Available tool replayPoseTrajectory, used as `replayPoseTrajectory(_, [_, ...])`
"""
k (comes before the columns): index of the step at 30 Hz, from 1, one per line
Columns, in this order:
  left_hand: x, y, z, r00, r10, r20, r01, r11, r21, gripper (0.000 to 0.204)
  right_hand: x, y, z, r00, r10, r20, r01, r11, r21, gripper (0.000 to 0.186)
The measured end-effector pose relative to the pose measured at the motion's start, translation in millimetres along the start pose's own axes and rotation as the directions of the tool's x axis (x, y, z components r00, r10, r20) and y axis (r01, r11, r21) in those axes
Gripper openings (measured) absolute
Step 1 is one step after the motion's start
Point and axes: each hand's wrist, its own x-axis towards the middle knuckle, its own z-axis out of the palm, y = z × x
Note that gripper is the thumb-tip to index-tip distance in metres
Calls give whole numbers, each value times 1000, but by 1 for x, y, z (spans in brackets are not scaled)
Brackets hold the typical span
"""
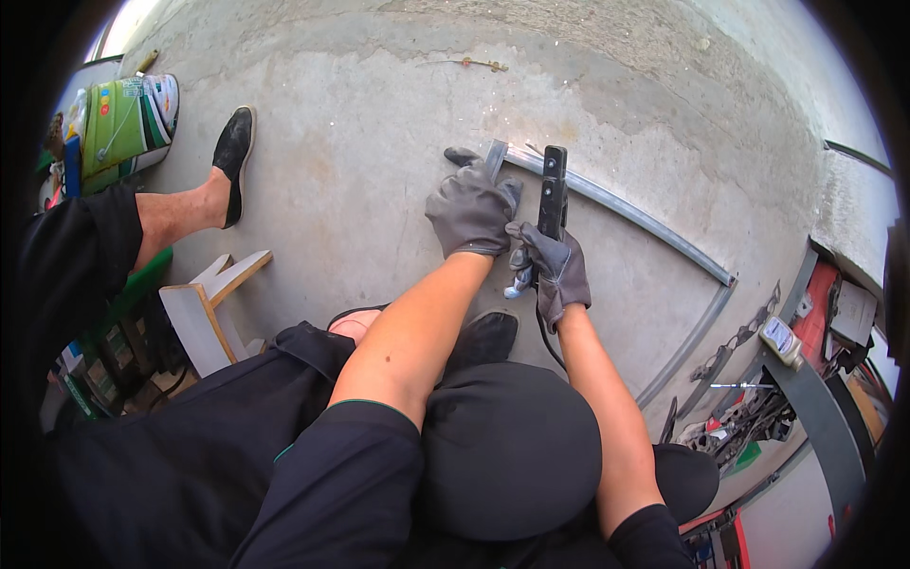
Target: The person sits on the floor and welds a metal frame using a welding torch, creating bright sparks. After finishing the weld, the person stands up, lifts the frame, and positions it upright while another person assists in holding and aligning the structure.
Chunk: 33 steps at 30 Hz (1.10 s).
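Two gloved hands: left hand (471, 211) presses one metal frame (626, 216), right hand (555, 268) grips, seemingly, one black tool (552, 192).

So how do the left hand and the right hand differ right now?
The left hand is spread flat, pressing down on the corner end of the grey metal strip on the concrete floor; the right hand is curled in a grip around a black tool. The left hand sits further from the body, at the strip; the right sits nearer, its tool standing upright beside the strip. Both wear grey work gloves.
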Motion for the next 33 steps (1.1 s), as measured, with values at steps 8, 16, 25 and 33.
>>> replayPoseTrajectory(8, [-40, -23, 0, 995, -60, 76, 64, 997, -52, 55, 13, 18, 8, 998, -46, 33, 46, 999, 0, 31])
replayPoseTrajectory(16, [-39, -24, 18, 997, -74, -1, 74, 995, 65, 44, 8, 17, 18, 1000, -17, 17, 16, 999, 35, 34])
replayPoseTrajectory(25, [-39, -23, 16, 999, -53, 8, 53, 997, 59, 37, 17, 21, 18, 999, -22, 33, 20, 998, 61, 32])
replayPoseTrajectory(33, [-39, -22, 15, 996, -70, 56, 63, 992, 110, 41, 22, 24, 15, 998, -25, 59, 20, 996, 91, 31])
